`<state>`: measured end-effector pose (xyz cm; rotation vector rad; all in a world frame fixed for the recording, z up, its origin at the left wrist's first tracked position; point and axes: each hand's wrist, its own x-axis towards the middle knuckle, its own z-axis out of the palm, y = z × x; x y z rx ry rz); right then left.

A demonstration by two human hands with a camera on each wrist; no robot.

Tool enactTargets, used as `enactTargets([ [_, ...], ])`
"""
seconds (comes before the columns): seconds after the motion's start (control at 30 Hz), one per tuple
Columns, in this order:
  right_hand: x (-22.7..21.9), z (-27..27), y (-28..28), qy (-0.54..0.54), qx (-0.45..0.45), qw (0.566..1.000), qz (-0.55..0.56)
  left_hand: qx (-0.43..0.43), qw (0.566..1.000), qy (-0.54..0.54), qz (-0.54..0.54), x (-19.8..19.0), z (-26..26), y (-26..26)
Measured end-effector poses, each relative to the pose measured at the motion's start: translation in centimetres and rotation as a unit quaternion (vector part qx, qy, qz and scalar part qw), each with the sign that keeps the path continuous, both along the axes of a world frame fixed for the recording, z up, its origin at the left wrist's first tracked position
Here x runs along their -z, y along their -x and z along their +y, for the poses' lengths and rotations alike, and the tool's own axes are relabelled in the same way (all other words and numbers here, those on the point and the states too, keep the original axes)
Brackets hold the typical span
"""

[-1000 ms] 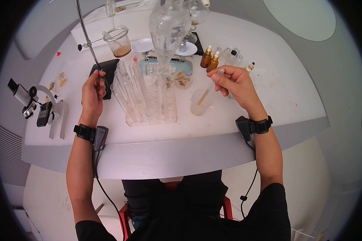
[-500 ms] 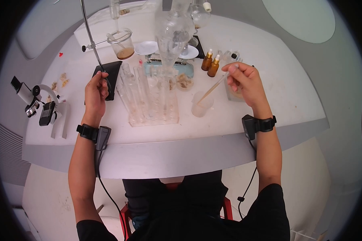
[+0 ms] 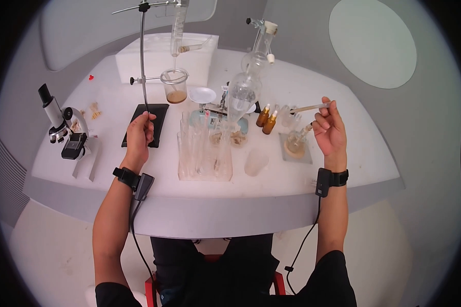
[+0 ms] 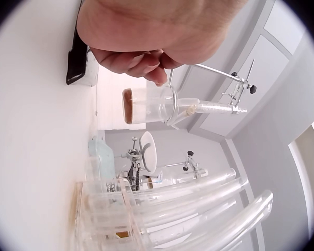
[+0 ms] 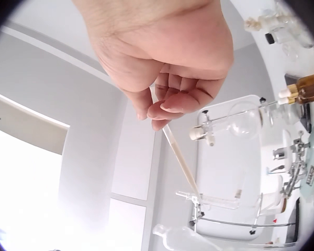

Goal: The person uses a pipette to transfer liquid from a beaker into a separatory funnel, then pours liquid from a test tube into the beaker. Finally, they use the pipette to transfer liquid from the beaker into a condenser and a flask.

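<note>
In the head view my left hand (image 3: 140,137) grips the thin metal stand rod (image 3: 143,61) just above its black base (image 3: 158,125). My right hand (image 3: 331,128) is raised at the right, pinching a glass dropper (image 3: 310,108) between thumb and fingertips. The dropper lies nearly level and holds brownish liquid; the right wrist view shows the dropper (image 5: 182,164) with its tip clear of any vessel. Below and left of that hand stands a small flask (image 3: 295,145) on a grey square. A frosted beaker (image 3: 256,162) stands between the flask and the test tube rack (image 3: 205,174).
A microscope (image 3: 56,115) stands at the far left. Behind the rack are a blue balance (image 3: 197,118) and tall glassware (image 3: 244,97). Two amber bottles (image 3: 269,124) stand left of the flask. A ring on the stand bears a beaker (image 3: 176,95) with brown liquid.
My right hand has lifted the dropper out of the frosted beaker and moved it right, tilting it from steep to nearly level. The head view has shifted upward. My left hand still grips the rod.
</note>
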<state>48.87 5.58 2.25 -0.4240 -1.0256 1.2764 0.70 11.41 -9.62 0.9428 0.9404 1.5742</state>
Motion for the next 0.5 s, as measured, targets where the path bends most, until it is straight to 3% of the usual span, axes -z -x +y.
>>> enactTargets([
  [0.33,-11.0,-1.7,4.5,-0.124,0.011,0.991,-0.055,0.008,1.0,-0.008,-0.016,0.0,-0.1,-0.1],
  [0.5,-13.1,-2.6,7.0,-0.149,0.065,0.982,-0.098,0.004,1.0,-0.003,-0.016,-0.1,-0.2,-0.3],
])
